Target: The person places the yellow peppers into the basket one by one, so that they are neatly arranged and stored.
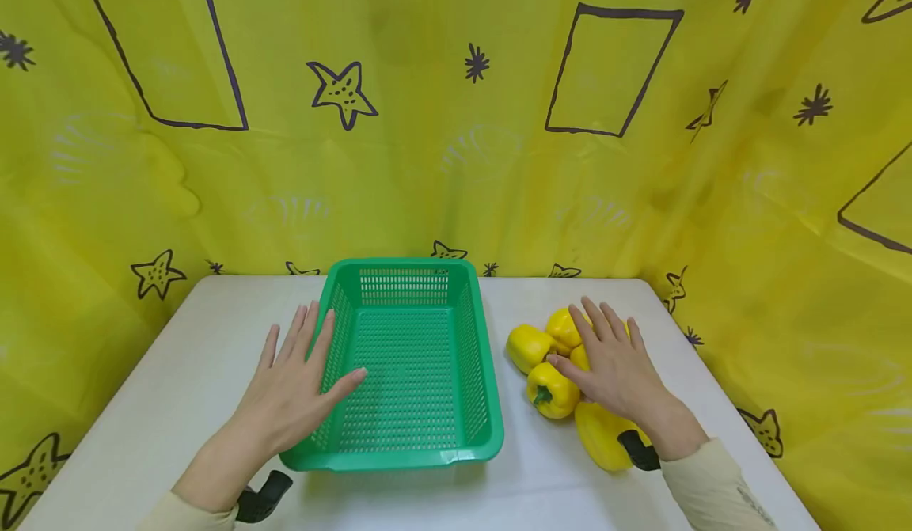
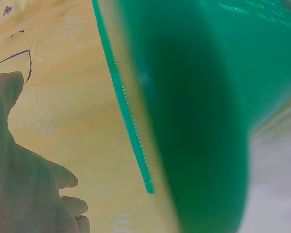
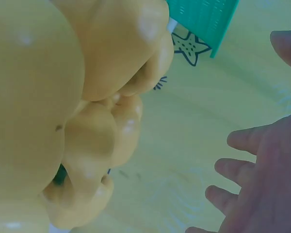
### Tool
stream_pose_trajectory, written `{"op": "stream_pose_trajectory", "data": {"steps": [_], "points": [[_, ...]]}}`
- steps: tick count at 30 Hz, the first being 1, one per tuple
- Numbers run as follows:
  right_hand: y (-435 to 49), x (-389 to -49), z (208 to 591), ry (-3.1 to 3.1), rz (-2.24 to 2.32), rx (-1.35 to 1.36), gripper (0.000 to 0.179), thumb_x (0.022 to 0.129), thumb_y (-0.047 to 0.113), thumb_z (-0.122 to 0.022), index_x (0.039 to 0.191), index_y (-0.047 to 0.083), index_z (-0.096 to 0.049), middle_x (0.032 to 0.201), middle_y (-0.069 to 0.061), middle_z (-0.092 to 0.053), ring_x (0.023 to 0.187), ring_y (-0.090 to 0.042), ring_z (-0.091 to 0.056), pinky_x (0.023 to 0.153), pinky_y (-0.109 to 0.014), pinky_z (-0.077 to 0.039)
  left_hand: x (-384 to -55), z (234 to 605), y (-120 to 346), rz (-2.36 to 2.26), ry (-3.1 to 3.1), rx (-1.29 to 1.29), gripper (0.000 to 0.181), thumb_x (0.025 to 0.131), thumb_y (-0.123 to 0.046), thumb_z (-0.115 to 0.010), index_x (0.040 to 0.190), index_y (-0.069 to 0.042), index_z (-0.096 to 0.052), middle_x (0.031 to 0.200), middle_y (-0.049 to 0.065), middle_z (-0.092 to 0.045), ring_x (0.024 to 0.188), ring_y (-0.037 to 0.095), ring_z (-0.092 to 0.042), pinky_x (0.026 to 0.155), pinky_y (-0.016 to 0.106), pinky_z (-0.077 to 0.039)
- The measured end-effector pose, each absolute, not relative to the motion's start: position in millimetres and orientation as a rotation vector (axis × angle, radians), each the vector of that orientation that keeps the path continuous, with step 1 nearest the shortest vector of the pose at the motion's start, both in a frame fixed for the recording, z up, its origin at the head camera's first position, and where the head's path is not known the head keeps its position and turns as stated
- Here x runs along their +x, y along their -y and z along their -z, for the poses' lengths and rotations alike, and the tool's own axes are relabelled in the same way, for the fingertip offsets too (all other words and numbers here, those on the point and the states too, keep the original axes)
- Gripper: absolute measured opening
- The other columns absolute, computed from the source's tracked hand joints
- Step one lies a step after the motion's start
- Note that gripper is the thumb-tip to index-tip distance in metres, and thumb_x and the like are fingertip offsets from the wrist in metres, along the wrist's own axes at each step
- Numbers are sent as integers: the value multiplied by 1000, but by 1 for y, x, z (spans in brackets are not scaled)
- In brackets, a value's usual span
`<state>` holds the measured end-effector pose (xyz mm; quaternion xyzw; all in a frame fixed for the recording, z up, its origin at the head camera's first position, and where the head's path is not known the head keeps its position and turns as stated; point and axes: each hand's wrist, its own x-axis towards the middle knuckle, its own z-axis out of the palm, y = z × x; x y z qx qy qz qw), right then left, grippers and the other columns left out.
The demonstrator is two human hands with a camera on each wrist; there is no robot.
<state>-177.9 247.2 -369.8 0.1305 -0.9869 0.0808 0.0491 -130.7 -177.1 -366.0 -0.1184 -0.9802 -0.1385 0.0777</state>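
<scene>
The left hand (image 1: 288, 392) is being held palm down over the left side of a green plastic basket (image 1: 402, 381), its fingers being kept straight and spread. In the left wrist view, a gap is being shown between that hand and the basket's rim. The right hand (image 1: 616, 365) is being held in the same manner, fingers extended and fanned apart, above a cluster of yellow bell peppers (image 1: 528, 347). These are being partly covered by it in the head view, while in the right wrist view the fingers are being seen apart from them.

The basket is being supported near the middle of a white desk (image 1: 199, 373), its perforated floor and slotted walls being exposed from above. The peppers are being carried by the desk just to the right of the basket, grouped close together. One pepper with a green stem (image 1: 552, 390) is being turned toward the near side, and a larger-looking pepper (image 1: 601, 436) is being placed nearest the right wrist. A black mount (image 1: 265, 498) is being worn at the left wrist, and a pale sleeve (image 1: 712, 483) is being worn on the right arm. The desk is being surrounded by a yellow curtain (image 1: 427, 159) printed with dark stars and four-sided outlines.
</scene>
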Motion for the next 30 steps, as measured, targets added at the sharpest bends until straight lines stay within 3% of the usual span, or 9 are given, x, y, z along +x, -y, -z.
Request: {"op": "stream_pose_trajectory", "data": {"steps": [11, 21, 30], "points": [[-237, -188, 372, 2950, -338, 462, 82, 95, 52, -57, 152, -2, -32, 156, -26, -32, 142, -47, -29, 117, -63, -24, -128, 373, 180, 445, 2940, -351, 97, 94, -68, -44, 159, -3, -12, 166, 21, -5, 154, 39, -3, 120, 64, -1], [-226, -196, 374, 3029, -531, 406, 78, 96, 46, -58, 152, -1, -32, 155, -25, -33, 141, -45, -34, 113, -64, -32, -121, 389, 182, 448, 2939, -355, 97, 93, -68, -47, 157, -1, -19, 165, 23, -13, 153, 41, -11, 119, 65, -9], [-218, -206, 377, 3104, -521, 376, 67, 97, 37, -59, 145, -6, -41, 146, -28, -43, 133, -44, -44, 109, -60, -39, -114, 398, 187, 460, 2946, -354, 99, 92, -68, -48, 156, 3, -21, 164, 23, -15, 152, 41, -15, 118, 64, -13]]}}
